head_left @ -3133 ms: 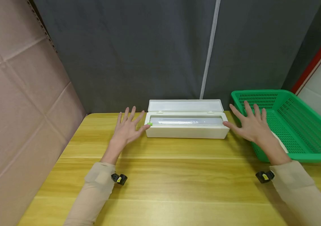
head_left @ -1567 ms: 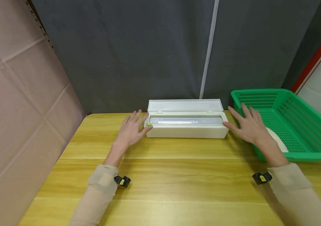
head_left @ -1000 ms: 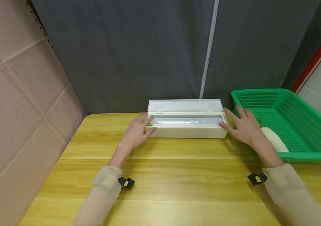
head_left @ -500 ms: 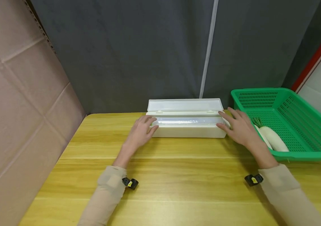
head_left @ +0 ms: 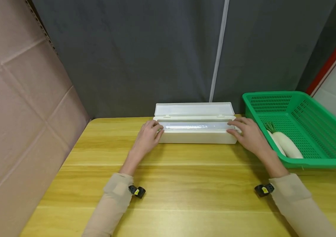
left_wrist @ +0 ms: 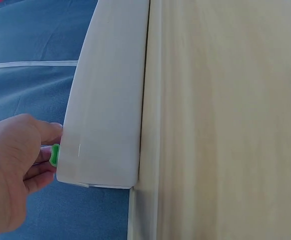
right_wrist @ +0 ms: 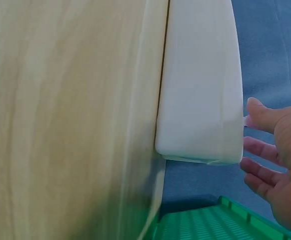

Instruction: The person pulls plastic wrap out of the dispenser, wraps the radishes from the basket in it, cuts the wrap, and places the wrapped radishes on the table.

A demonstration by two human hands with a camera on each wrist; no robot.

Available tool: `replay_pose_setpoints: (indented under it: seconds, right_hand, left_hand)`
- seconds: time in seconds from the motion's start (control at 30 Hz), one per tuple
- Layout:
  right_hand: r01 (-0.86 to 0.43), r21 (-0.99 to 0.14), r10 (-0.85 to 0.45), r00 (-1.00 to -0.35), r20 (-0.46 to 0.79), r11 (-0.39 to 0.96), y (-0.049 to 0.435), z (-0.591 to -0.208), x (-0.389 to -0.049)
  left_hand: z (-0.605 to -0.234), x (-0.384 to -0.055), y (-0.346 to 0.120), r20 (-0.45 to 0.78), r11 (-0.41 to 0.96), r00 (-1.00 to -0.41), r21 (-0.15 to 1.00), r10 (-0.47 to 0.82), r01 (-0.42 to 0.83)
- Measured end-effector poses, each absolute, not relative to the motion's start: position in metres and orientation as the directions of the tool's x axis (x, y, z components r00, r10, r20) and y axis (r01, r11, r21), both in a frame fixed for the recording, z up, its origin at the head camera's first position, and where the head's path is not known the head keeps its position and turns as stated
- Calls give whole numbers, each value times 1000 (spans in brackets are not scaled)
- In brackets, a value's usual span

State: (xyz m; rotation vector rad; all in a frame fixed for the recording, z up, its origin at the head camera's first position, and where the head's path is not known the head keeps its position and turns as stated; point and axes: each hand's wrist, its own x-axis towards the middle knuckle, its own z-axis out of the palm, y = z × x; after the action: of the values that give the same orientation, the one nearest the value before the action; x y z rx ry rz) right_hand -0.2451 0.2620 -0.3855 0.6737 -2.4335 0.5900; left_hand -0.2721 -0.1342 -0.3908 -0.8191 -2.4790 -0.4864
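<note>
A long white cling film dispenser box (head_left: 197, 137) stands near the table's back edge, its lid (head_left: 194, 109) raised and a shiny strip of film (head_left: 196, 125) along the top. My left hand (head_left: 148, 133) is at the box's left end, fingers bent, thumb tip at the front top edge. In the left wrist view a small green slider (left_wrist: 54, 155) shows between thumb and lower fingers. At the right end is my right hand (head_left: 249, 133), thumb near the front edge and index finger over the top, a gap between their tips.
A green plastic basket (head_left: 324, 162) stands at the right, close to my right hand, with white radishes (head_left: 287, 144) in it. The wooden table (head_left: 197, 197) spreads in front of the box. A dark grey curtain (head_left: 126, 59) hangs behind.
Both hands have moved inward from spread positions to the box's ends, and their fingers have bent and drawn closer together. The radishes in the basket have come into view. The box has stayed put.
</note>
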Motion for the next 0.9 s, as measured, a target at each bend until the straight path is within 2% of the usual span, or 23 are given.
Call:
replay_pose_setpoints:
  seconds: [0.1, 0.3, 0.6, 0.9]
  right_hand:
    - [-580, -288, -314, -720, 618, 762, 262, -388, -246]
    - [-552, -350, -264, -749, 608, 757, 262, -392, -247]
    - [-549, -358, -240, -741, 628, 755, 264, -393, -249]
    - [-501, -387, -198, -773, 603, 774, 262, -392, -250]
  left_hand:
    - [-392, -273, -135, 552, 754, -695, 168, 461, 634]
    - [-394, -275, -140, 559, 747, -696, 192, 450, 637]
    - [-393, -277, -146, 582, 719, -685, 231, 438, 655]
    - [-390, -279, -145, 556, 709, -725, 309, 406, 634]
